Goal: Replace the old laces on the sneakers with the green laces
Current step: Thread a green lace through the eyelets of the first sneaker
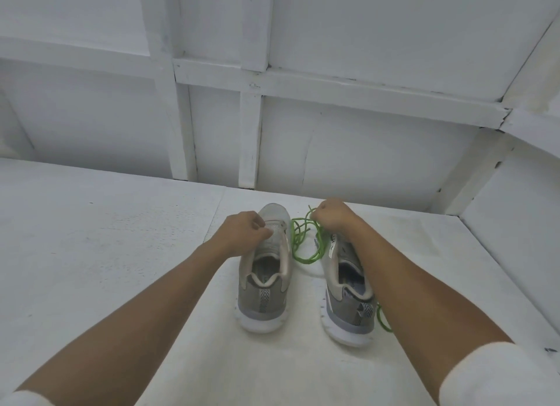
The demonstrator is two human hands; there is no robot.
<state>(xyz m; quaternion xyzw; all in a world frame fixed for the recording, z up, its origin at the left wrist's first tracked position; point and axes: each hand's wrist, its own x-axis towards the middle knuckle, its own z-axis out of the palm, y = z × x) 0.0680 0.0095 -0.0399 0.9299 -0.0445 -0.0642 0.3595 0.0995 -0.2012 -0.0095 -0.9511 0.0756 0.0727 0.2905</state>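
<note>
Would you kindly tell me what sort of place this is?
Probably a bare staging booth: white-painted framed board walls enclose a plain white surface bearing grey mesh sneakers and green laces.

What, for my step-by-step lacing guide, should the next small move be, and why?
Probably carry the green lace end across to the left sneaker and its front eyelets. The right hand pinches the green lace, most of which lies loose beside that sneaker. The left hand holds the tongue area, which shows no lace.
</note>
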